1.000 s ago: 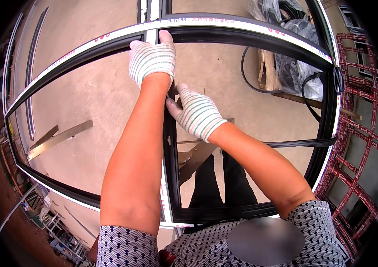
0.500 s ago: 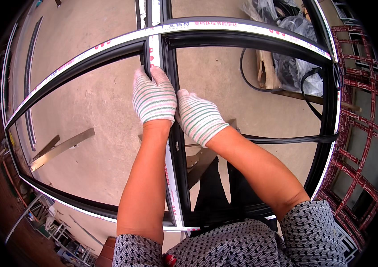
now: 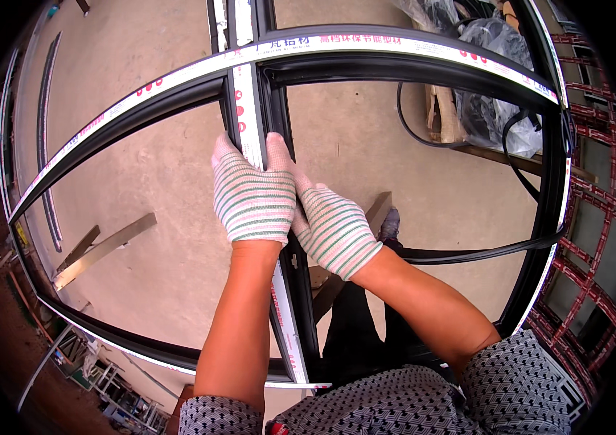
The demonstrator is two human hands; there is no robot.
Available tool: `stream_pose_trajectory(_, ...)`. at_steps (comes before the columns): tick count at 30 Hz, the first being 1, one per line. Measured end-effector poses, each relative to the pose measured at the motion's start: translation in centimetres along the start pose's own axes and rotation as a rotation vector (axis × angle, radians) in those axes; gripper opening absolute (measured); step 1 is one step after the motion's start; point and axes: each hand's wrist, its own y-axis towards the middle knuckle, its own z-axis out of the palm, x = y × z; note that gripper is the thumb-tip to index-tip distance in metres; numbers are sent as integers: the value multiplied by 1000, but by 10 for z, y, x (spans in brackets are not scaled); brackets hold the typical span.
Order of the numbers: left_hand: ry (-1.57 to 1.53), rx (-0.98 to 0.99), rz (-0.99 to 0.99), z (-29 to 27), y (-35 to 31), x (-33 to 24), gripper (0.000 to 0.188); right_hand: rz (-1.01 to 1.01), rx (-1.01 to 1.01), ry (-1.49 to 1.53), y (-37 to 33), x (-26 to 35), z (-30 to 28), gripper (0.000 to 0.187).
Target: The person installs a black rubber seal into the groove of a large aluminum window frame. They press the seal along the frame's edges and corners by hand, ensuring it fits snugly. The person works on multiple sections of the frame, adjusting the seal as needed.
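A vertical bar with white printed film and black edges runs down the middle of a large window frame. My left hand, in a striped knit glove, is closed round this bar, thumb along its right edge. Close against it, my gloved right hand presses at the bar's right side with its fingers bent. A black rubber strip trails from under my right wrist to the frame's right side. Where the strip meets my right fingers is hidden.
Wooden pieces lie below the left opening. Clear plastic wrapping and a wooden block are at the back right. Red-and-white wrapped frames stand along the right. Beneath the frame is a concrete floor.
Both hands have slid down the bar toward me, so more of its white film shows above them. The view has shifted slightly, and a foot now shows beside my right hand.
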Motion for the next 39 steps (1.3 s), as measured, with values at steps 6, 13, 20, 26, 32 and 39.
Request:
stream_pose_trajectory(6, -3, 0, 74, 8, 0, 12, 59, -54, -127, 115, 13, -17, 25, 65)
stream_pose_trajectory(13, -29, 32, 77, 7, -4, 11, 60, -82, -174, 137, 17, -21, 32, 77)
stream_pose_trajectory(20, -58, 28, 105, 7, -9, 15, 63, -96, -235, 151, 22, -25, 41, 80)
stream_pose_trajectory(26, -49, 21, 125, 6, -9, 13, 65, -108, -286, 137, 24, -23, 37, 75)
stream_pose_trajectory(32, -125, 60, 61, 3, -10, 9, 64, -5, -181, 190, 21, -12, 24, 66)
stream_pose_trajectory(39, -80, -5, 130, 7, -12, 18, 67, -20, -157, 283, 27, -14, 27, 63)
